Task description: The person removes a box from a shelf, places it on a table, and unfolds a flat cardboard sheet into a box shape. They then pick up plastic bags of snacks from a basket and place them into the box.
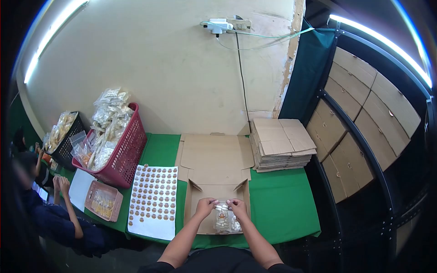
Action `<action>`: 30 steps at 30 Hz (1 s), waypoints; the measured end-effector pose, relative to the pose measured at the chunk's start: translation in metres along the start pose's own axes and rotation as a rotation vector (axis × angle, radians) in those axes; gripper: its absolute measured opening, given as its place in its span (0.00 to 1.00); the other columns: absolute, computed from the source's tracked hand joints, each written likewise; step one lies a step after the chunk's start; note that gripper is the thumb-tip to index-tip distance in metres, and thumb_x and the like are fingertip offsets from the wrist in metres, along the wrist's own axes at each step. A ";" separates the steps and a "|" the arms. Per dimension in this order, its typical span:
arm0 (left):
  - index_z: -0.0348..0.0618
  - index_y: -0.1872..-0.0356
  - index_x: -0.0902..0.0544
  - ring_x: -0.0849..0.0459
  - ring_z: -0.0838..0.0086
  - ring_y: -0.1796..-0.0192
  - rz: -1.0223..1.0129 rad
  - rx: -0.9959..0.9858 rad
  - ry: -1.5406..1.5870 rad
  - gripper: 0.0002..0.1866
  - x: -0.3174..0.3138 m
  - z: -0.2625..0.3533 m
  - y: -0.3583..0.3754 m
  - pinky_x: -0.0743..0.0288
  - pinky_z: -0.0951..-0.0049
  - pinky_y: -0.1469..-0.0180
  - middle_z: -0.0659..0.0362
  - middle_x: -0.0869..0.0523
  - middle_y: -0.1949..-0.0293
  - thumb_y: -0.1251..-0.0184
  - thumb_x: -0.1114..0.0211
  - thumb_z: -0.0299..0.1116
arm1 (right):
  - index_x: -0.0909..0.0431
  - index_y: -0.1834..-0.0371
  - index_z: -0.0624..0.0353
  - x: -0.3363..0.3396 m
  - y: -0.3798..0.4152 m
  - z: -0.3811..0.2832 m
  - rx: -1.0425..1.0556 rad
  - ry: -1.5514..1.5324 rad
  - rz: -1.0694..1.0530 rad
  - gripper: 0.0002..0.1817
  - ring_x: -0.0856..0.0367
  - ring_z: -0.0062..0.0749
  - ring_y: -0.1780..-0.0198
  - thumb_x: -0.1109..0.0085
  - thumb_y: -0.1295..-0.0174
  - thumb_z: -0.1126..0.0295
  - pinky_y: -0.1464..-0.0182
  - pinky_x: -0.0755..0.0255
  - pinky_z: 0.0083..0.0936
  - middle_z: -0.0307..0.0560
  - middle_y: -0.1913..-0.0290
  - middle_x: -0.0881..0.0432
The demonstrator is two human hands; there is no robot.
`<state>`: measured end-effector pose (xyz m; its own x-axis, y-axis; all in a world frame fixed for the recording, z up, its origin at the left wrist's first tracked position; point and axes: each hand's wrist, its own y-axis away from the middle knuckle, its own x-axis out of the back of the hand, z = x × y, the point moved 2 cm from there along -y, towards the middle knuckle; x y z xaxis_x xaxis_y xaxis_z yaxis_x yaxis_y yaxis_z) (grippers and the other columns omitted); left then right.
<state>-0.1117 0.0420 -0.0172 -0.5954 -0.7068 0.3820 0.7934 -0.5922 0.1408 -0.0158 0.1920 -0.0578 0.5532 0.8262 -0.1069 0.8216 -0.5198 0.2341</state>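
My left hand and my right hand pinch the two top corners of a clear plastic bag. White oblong pieces fill the bag, and a small round brown label sits on its front. It hangs upright over an open cardboard box, whose lid is folded back toward the wall. Inside the box, partly hidden by the held bag and my right hand, lies a second bag of white pieces.
A sheet of round stickers lies left of the box. Beyond it stand a red basket heaped with filled bags, a pink tray and a black crate. Flattened cardboard boxes are stacked right. Another person works at the left.
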 end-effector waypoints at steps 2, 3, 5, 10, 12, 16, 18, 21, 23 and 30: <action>0.36 0.62 0.16 0.17 0.77 0.73 -0.010 0.009 0.054 0.11 0.004 -0.013 -0.004 0.25 0.77 0.67 0.56 0.13 0.72 0.38 0.38 0.34 | 0.20 0.63 0.66 -0.002 0.001 -0.004 -0.016 -0.025 -0.013 0.08 0.23 0.21 0.68 0.41 0.41 0.73 0.67 0.25 0.20 0.41 0.69 0.19; 0.36 0.62 0.16 0.17 0.77 0.74 -0.027 0.016 0.106 0.11 0.006 -0.019 -0.007 0.24 0.77 0.67 0.56 0.13 0.72 0.38 0.39 0.33 | 0.19 0.64 0.65 -0.003 0.000 -0.007 -0.032 -0.032 -0.033 0.07 0.23 0.20 0.68 0.41 0.41 0.73 0.66 0.25 0.20 0.40 0.69 0.19; 0.36 0.62 0.16 0.19 0.80 0.74 -0.029 0.017 0.107 0.11 0.010 -0.022 -0.008 0.25 0.79 0.69 0.58 0.14 0.73 0.38 0.38 0.33 | 0.19 0.65 0.65 -0.007 -0.002 -0.008 -0.050 -0.038 -0.055 0.07 0.23 0.20 0.68 0.41 0.41 0.72 0.66 0.26 0.20 0.39 0.70 0.19; 0.36 0.63 0.16 0.18 0.79 0.74 0.008 0.041 0.106 0.11 0.009 -0.033 -0.005 0.25 0.77 0.68 0.57 0.14 0.74 0.38 0.38 0.33 | 0.24 0.59 0.62 -0.019 0.011 -0.025 0.372 0.277 0.280 0.13 0.22 0.29 0.66 0.38 0.45 0.68 0.62 0.27 0.25 0.44 0.66 0.21; 0.35 0.65 0.16 0.21 0.81 0.74 0.078 0.075 0.165 0.12 0.010 -0.031 -0.002 0.26 0.81 0.70 0.60 0.15 0.73 0.35 0.40 0.35 | 0.25 0.58 0.61 -0.028 0.025 -0.039 0.511 0.430 0.243 0.15 0.22 0.34 0.66 0.37 0.46 0.67 0.62 0.27 0.27 0.46 0.65 0.21; 0.35 0.56 0.20 0.19 0.79 0.70 -0.090 0.165 0.588 0.15 0.003 0.008 0.014 0.26 0.81 0.67 0.58 0.15 0.68 0.32 0.44 0.37 | 0.27 0.59 0.61 -0.047 0.041 -0.052 0.614 0.602 0.047 0.17 0.21 0.46 0.63 0.37 0.47 0.64 0.57 0.28 0.29 0.50 0.64 0.20; 0.36 0.55 0.20 0.20 0.79 0.68 -0.107 0.179 0.662 0.15 0.005 0.014 0.015 0.26 0.81 0.65 0.59 0.16 0.68 0.33 0.42 0.38 | 0.26 0.61 0.61 -0.042 0.034 -0.041 0.342 0.545 0.059 0.13 0.19 0.39 0.62 0.39 0.44 0.65 0.54 0.29 0.25 0.49 0.65 0.18; 0.40 0.55 0.20 0.21 0.79 0.63 0.064 0.140 0.609 0.16 -0.001 0.007 0.016 0.28 0.81 0.64 0.62 0.18 0.67 0.36 0.38 0.40 | 0.24 0.63 0.62 -0.033 0.020 -0.029 0.244 0.069 -0.041 0.09 0.19 0.28 0.62 0.43 0.39 0.67 0.57 0.29 0.23 0.45 0.65 0.17; 0.42 0.57 0.19 0.23 0.80 0.62 0.243 0.085 0.481 0.15 -0.006 0.003 0.016 0.29 0.82 0.63 0.63 0.19 0.68 0.38 0.36 0.41 | 0.24 0.64 0.62 -0.030 0.018 -0.033 0.227 0.052 -0.076 0.06 0.21 0.20 0.62 0.47 0.37 0.71 0.57 0.30 0.21 0.41 0.65 0.17; 0.42 0.62 0.19 0.25 0.82 0.69 -0.007 0.366 0.750 0.13 -0.009 -0.027 0.008 0.30 0.83 0.66 0.65 0.21 0.73 0.45 0.30 0.36 | 0.23 0.64 0.63 -0.036 0.019 -0.040 0.234 0.032 -0.128 0.07 0.24 0.17 0.67 0.43 0.39 0.70 0.62 0.31 0.17 0.38 0.69 0.19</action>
<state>-0.1035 0.0336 -0.0441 -0.4240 -0.8506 -0.3111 0.7035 -0.5256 0.4784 -0.0256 0.1609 -0.0112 0.4408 0.8931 -0.0898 0.8963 -0.4434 -0.0099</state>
